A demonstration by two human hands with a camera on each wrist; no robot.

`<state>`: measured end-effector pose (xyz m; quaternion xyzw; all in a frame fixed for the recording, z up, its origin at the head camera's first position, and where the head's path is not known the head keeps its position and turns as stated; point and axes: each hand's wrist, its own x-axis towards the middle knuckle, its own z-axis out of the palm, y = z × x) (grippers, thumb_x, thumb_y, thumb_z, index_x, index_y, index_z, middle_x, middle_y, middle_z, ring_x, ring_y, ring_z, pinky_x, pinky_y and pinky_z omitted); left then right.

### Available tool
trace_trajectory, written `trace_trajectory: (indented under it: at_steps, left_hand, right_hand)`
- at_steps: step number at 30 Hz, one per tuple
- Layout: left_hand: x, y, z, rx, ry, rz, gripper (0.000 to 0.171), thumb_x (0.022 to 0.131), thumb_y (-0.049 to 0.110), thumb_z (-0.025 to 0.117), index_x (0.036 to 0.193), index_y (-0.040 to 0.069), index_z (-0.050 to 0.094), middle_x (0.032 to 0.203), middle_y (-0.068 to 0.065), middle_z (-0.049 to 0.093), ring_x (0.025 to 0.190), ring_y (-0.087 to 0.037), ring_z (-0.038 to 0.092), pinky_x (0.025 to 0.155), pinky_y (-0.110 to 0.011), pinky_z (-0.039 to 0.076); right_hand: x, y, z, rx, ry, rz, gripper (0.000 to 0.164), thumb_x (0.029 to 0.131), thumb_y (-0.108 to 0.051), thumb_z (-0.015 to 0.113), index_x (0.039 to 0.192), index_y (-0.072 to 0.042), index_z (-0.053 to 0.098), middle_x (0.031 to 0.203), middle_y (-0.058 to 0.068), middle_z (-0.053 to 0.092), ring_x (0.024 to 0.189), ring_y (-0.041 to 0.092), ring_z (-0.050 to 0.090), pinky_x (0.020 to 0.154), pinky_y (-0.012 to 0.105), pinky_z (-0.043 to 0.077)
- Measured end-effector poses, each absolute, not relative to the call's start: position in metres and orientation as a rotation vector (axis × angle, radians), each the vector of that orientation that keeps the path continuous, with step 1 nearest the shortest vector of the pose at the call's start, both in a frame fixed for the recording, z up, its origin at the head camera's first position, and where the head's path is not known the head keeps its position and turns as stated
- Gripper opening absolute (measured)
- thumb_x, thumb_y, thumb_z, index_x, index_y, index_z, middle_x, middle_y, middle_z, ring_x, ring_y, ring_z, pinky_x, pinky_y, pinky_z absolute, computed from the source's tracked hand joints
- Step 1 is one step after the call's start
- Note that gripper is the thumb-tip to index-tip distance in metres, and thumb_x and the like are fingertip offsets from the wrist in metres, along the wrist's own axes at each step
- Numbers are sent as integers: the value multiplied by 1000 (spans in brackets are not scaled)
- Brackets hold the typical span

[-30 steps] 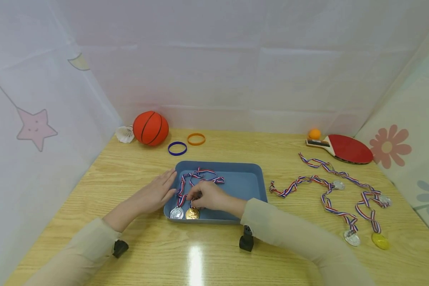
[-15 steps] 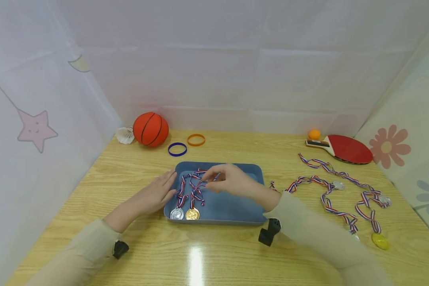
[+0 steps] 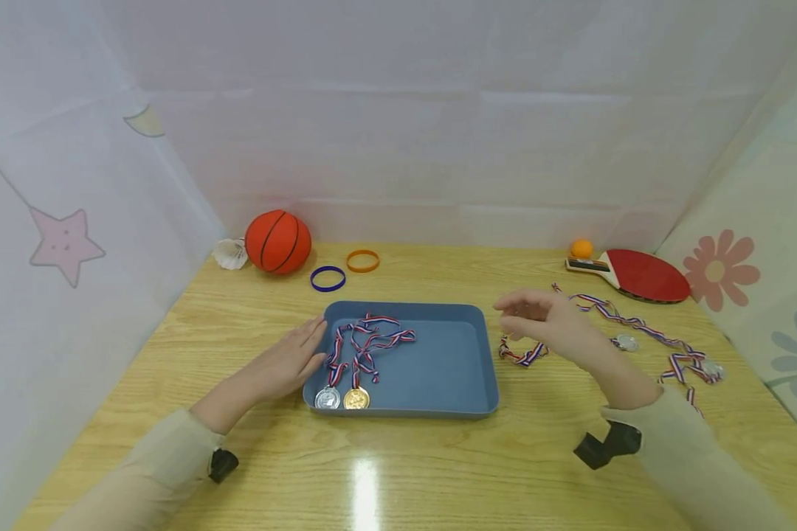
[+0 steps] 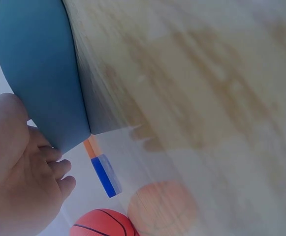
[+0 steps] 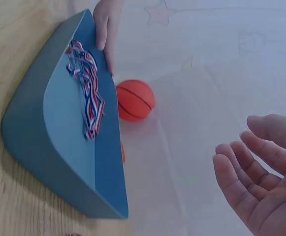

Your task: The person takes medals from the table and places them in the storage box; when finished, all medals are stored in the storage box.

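Note:
My left hand (image 3: 282, 361) rests with straight fingers against the left wall of a blue tray (image 3: 448, 369). Inside the tray, at its left front, lie a silver medal (image 3: 328, 398) and a gold medal (image 3: 356, 399). Their striped red, white and blue ribbons (image 5: 90, 93) run back across the tray's left half. To the right of the tray, my right hand (image 3: 551, 324) hovers above the table with loosely bent fingers and holds nothing. Beneath and behind it are more medal ribbons (image 3: 525, 359), and a silver medal (image 3: 626, 342) shows beyond the wrist.
A small basketball (image 3: 277, 242) and a shuttlecock (image 3: 230, 254) sit at the back left. Near them lie a blue wristband (image 3: 328, 279) and an orange wristband (image 3: 363, 261). A red table tennis bat (image 3: 647, 276) and an orange ball (image 3: 581, 249) are at the back right.
My right hand has let go of the gold medal's ribbon, lifted, and moved right, out of the tray to above the ribbons on the table. My left hand has stayed at the tray wall.

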<state>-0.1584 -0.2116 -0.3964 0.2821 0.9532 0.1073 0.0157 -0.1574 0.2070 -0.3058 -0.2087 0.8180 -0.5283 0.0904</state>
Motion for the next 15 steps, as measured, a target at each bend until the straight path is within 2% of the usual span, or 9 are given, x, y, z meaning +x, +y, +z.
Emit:
trace_trajectory:
  at_steps: [5,12,15]
  left_hand:
    - [-158,-212,-397,891,2974,329,57,98,24,42,140,-11,25,147,-25,20,133,-38,20,106,-50,20]
    - [-158,-213,-397,883,2975,331,57,98,24,43,140,-11,25,146,-25,20,133,-39,19,106,-50,21]
    - [-157,-213,-397,880,2975,329,57,98,24,43,140,-11,25,146,-25,20,133,-39,19,106,-50,20]
  right_hand:
    - [-151,249,-314,-524,2528,-1621,30,90,-17,61,114,0,59,95,9,63,82,21,63,69,34,54]
    - [-153,305,-331,-330,2674,-1516,30,91,-26,59,116,-9,57,94,-3,64,82,12,62,70,27,53]
    - [-162,330,-344,-286,2716,-1489,29,92,-25,58,116,-9,56,94,-9,63,82,9,63,69,27,53]
